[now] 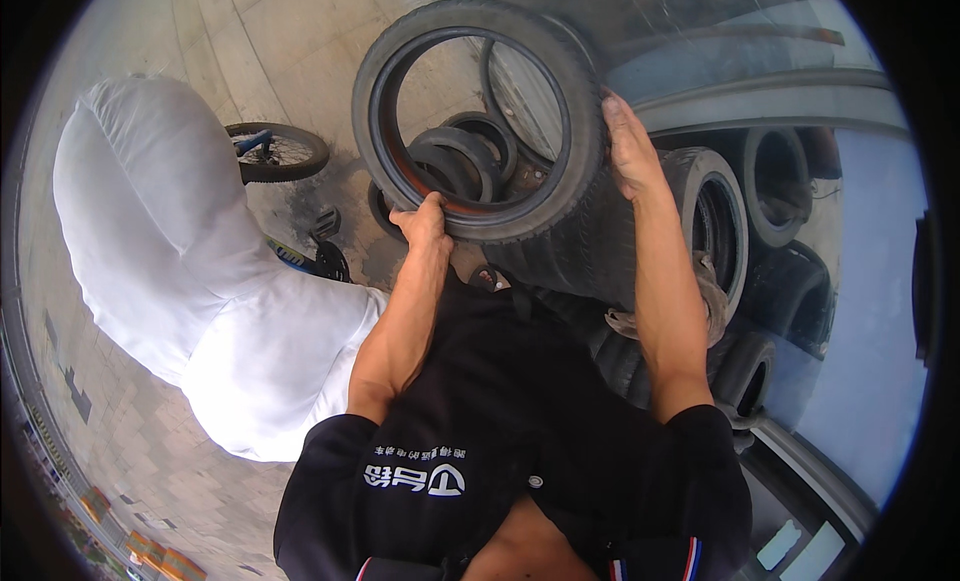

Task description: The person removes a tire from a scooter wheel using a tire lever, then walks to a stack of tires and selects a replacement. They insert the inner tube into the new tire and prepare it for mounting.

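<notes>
Black rubber: one tyre (583, 111) between one left grip (425, 224), one right grip (628, 146)

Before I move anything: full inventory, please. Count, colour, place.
Held tyre: one, black, upper centre
Tyres behind it: at least two, black, upper centre
Stacked tyres: several, dark, right of centre
Rag: one, grey-brown, against stacked tyres
Wheel: one, black, upper left
Pedal: one, dark, below wheel
Padded cover: one, white, left
Glass: count unclear, bluish, right
Paving: one expanse, tan-grey, left
Top: one, black, lower centre
Forearms: two, bare, around centre
Left fingers: one set, bare, gripping held tyre's near rim
Right fingers: one set, bare, against its right side
</notes>
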`<state>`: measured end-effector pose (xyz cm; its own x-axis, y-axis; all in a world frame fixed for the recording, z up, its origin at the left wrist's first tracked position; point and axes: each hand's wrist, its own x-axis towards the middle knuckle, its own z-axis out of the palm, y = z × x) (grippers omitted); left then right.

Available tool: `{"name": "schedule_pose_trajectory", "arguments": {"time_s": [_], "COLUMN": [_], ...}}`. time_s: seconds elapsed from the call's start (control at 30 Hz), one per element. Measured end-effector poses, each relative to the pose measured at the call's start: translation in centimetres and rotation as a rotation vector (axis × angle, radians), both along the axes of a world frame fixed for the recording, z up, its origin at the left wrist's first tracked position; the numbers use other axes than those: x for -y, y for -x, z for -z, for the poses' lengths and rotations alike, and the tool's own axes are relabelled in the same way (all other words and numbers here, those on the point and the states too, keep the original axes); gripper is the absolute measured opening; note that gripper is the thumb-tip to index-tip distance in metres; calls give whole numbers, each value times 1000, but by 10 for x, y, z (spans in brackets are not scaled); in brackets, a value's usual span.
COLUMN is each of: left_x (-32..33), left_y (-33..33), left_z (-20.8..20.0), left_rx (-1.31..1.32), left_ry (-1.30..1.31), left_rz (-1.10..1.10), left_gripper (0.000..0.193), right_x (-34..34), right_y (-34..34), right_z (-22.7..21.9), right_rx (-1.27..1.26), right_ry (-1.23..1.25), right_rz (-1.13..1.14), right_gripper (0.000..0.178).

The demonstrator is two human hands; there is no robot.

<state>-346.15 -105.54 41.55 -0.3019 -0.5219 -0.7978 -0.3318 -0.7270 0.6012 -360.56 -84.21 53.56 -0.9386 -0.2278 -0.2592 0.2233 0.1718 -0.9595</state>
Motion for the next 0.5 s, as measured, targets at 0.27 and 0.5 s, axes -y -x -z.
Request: {"name": "schedule_pose_trajectory", "arguments": {"time_s": [0.27, 0.5], "left_x": [2, 1], "left_y": [-1, -2], "left_z": [14, 11], "left_rx": [-1, 38], "left_ry": [-10, -3], "left_rz": [-16, 15], "left_gripper": [84, 86], "right_x": [3, 0], "right_y": [-4, -10], "right_z": [2, -3], "right_rx": [-43, -19], "right_ry": [-16, -70], "right_rz": [46, 70], "right_gripper": [79, 78]}}
